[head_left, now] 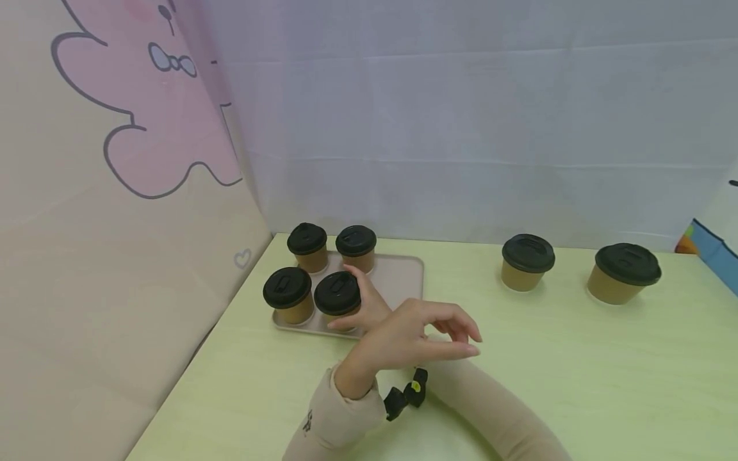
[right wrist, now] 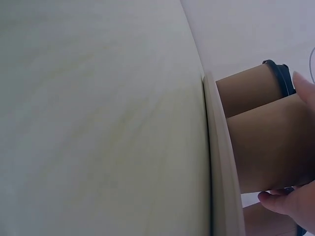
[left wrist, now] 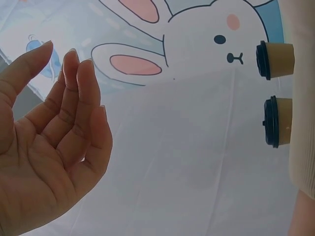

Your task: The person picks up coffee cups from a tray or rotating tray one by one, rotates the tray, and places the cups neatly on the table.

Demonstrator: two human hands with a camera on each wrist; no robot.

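My right hand (head_left: 371, 310) reaches to the left and grips a brown paper cup (head_left: 337, 294) with a black lid, thumb and fingers on opposite sides of it. This cup stands at the near side of a beige tray (head_left: 398, 275). In the right wrist view, fingertips rest against the wall of the same cup (right wrist: 270, 142), its base at the tray surface. Crossed over the right forearm, my left hand (head_left: 415, 333) points right with loosely bent fingers and holds nothing. The left wrist view shows that hand's bare palm (left wrist: 54, 147).
Three more lidded cups stand around the held one: a near-left cup (head_left: 288, 294), a far-left cup (head_left: 308, 246) and a far-right cup (head_left: 356, 246). Across the table (head_left: 519, 358), two others, a nearer-centre cup (head_left: 527, 261) and a rightmost cup (head_left: 624, 272), stand by the back curtain (head_left: 461, 128).
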